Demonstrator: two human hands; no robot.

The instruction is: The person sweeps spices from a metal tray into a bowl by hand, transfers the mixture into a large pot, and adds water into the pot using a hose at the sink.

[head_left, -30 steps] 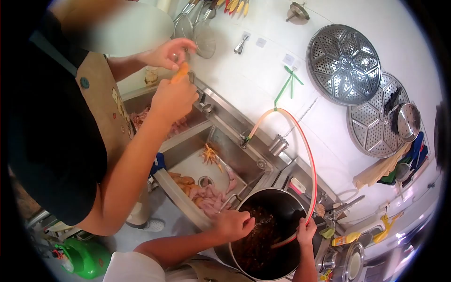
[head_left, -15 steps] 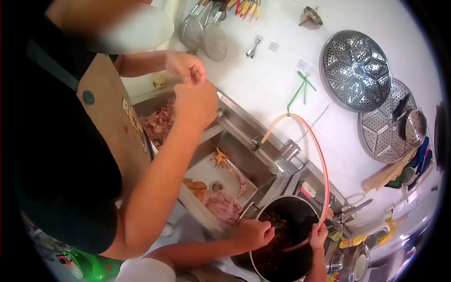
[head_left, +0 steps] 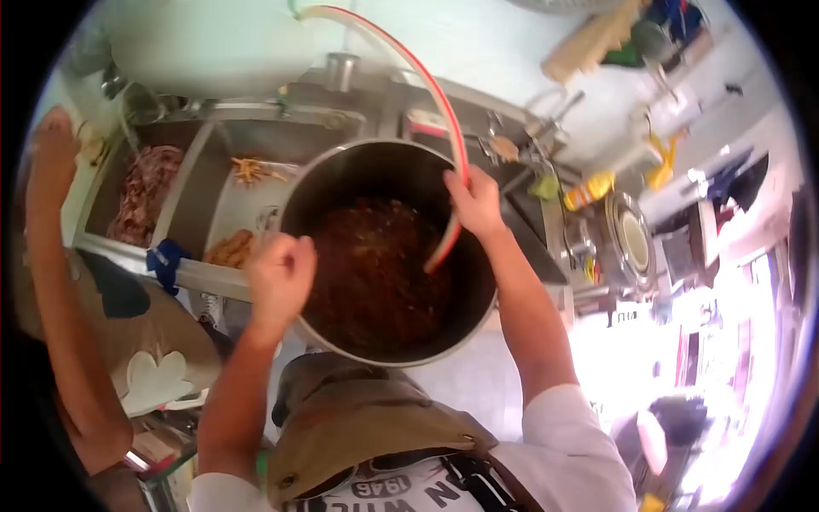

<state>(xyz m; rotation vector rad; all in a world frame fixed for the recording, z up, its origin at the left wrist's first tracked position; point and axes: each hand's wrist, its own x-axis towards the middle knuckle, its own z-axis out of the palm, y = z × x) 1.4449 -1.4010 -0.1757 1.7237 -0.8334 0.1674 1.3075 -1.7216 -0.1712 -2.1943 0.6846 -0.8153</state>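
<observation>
My right hand is closed around a clear hose with a red stripe. The hose's lower end hangs inside a large metal pot, over dark reddish-brown liquid with bits in it. My left hand is a loose fist over the pot's left rim; whether it holds anything small is hidden. Left of the pot, a sink holds yellowish chicken feet and tan pieces. Pinkish raw meat lies in the sink compartment farther left.
A co-worker's arm and apron are at the left edge. A blue cloth hangs on the sink's front edge. Right of the pot are a yellow bottle and a round metal container.
The view has swung toward the pot and my own apron. The co-worker's hands, earlier together near the wall, are now partly seen at far left. My right hand still holds the hose.
</observation>
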